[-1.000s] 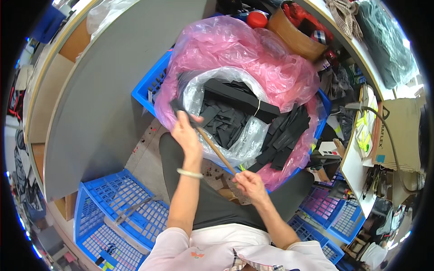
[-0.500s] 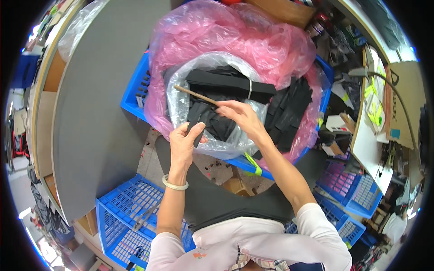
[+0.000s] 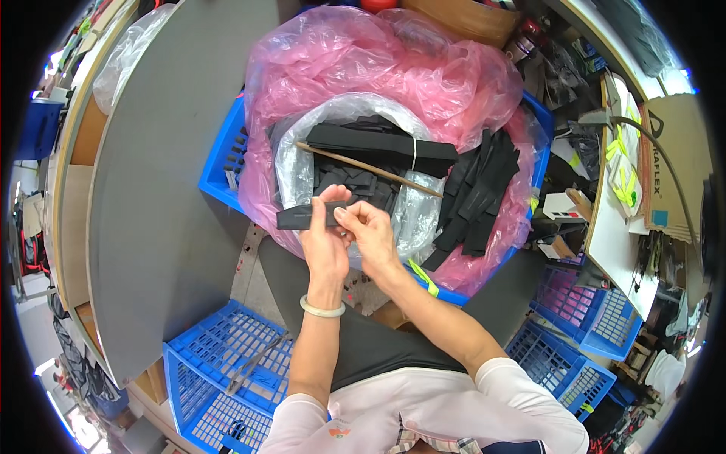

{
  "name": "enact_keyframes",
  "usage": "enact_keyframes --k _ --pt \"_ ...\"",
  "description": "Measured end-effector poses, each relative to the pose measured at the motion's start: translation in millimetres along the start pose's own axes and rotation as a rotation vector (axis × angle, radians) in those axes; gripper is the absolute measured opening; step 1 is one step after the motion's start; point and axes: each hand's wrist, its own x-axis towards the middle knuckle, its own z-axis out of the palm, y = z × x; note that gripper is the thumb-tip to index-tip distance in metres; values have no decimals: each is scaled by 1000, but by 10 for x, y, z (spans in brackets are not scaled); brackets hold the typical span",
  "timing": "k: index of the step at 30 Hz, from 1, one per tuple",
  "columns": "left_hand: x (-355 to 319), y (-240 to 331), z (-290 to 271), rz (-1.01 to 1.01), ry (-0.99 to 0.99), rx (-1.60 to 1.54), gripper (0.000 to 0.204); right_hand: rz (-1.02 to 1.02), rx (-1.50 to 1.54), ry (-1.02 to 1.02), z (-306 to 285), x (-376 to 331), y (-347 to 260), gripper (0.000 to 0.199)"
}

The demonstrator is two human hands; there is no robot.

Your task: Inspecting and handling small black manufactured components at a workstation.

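1. A worker's left hand (image 3: 327,253) clamps a short black strip (image 3: 293,219) between thumb and fingers, while the right hand (image 3: 372,236), thumb and fingertips together, pinches at its near-right end; the two-handed hold probably keeps the limp-looking piece flat and steady.

2. The strip sits over the near-left rim of the clear plastic liner (image 3: 290,166), its free end pointing left of the grip, perhaps so that the pale marking on it stays uncovered.

3. Just beyond the grip, loose black pieces (image 3: 361,184) fill the liner; the hands partly hide them.

4. A thin wooden stick (image 3: 369,168) lies unheld across the opening beyond the fingers, apparently parked within easy reach, though it crosses the way down to the pieces.

5. Farther out, a bundle of long black strips (image 3: 363,141) is cinched by a pale band (image 3: 414,154), seemingly to keep it together. More strips (image 3: 484,200) lie fanned to the right of the grip.

6. Pink plastic sheeting (image 3: 333,60) billows around it all inside a blue crate (image 3: 217,170).

7. Well left of the grip, a grey panel (image 3: 162,174) limits elbow room; an open blue basket (image 3: 219,337) stands below it.
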Motion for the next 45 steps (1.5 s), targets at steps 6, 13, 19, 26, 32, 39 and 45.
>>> enact_keyframes --k 6,13,19,26,32,39,45 --pt "309 177 -273 157 71 215 28 -898 -1189 -12 41 1167 -373 25" --pt "466 23 -432 207 -63 679 37 -859 -1555 -148 59 1793 -150 36" --pt "686 -68 -385 421 -256 1207 19 -913 -1396 -169 5 1864 -102 25" --pt "933 -185 -78 831 -483 1627 13 -317 -382 -408 -273 1746 -832 18" --pt "1227 -585 -2 771 -657 1878 15 -585 -27 -417 -172 1127 -1646 23" --pt "1247 -587 51 556 -386 1437 24 -859 -230 -464 -339 -271 -2719 20" --pt "-11 133 590 -179 -512 161 33 -368 -478 -43 -489 -458 -1782 14"
